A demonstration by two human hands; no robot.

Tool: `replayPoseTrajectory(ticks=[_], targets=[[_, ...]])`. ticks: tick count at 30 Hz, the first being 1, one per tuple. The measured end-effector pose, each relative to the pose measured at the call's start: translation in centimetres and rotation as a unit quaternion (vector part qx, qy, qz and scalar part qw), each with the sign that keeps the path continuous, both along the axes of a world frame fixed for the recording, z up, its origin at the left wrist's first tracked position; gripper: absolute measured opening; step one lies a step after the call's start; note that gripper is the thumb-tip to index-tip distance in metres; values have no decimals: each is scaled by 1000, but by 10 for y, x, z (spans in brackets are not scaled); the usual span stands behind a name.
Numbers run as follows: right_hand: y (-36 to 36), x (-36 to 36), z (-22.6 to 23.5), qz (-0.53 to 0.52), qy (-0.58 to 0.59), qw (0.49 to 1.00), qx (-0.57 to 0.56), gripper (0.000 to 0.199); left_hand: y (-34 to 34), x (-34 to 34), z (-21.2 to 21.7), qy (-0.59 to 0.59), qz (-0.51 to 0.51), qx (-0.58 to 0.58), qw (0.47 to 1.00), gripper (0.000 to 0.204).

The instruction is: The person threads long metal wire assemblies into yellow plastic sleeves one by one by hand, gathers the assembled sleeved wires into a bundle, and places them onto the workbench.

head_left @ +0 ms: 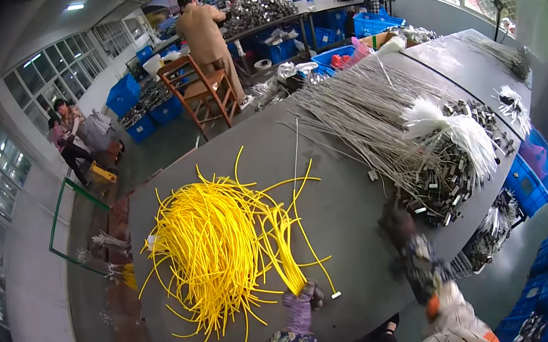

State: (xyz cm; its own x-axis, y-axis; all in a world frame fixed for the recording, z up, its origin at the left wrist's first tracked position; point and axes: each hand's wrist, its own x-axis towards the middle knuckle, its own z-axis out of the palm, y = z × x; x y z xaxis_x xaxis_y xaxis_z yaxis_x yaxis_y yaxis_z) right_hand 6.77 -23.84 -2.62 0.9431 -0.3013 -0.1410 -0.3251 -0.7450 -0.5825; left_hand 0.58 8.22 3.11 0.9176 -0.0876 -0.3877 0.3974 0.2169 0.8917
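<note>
My left hand [301, 299], in a purple glove with dark fingertips, is closed around the near end of a small bundle of thin yellow tubes [286, 255]. Left of it lies a big loose heap of similar yellow tubes [208, 247]. One stray yellow tube with a white end piece [336, 295] rests just right of that hand. My right hand [398, 224], dark-gloved and smeared by motion, is at the near edge of a pile of metal wires [363, 119] with small dark and silver end blocks [442, 201]; its fingers cannot be made out.
A white bundle of strands [450, 129] lies on the wire pile. The grey table [364, 290] has blue crates [527, 174] beside its right edge. Beyond it stand a wooden chair [195, 88] and a person in tan [202, 33] at another bench. More people are farther back.
</note>
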Motion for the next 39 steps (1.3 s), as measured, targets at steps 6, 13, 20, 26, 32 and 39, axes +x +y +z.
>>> replayPoseTrajectory(ticks=[6,13,20,26,32,39], targets=[[40,-170,19,-307,-73,800,511,19,-74,3,-16,-23,-27,-126,991,23],[43,-200,85,97,-270,943,171,6,-180,-28,7,131,-137,-289,939,20],[-21,-421,-3,-129,14,840,527,24,-232,-50,-102,166,-169,-383,893,18],[-88,-624,-137,-19,201,966,162,15,-256,-36,2,-1,12,-34,999,15],[-99,-610,-124,-94,224,938,248,16,-211,30,64,-179,21,-223,958,14],[-99,-592,-125,-79,215,935,272,18,-184,34,86,-177,28,-199,963,17]])
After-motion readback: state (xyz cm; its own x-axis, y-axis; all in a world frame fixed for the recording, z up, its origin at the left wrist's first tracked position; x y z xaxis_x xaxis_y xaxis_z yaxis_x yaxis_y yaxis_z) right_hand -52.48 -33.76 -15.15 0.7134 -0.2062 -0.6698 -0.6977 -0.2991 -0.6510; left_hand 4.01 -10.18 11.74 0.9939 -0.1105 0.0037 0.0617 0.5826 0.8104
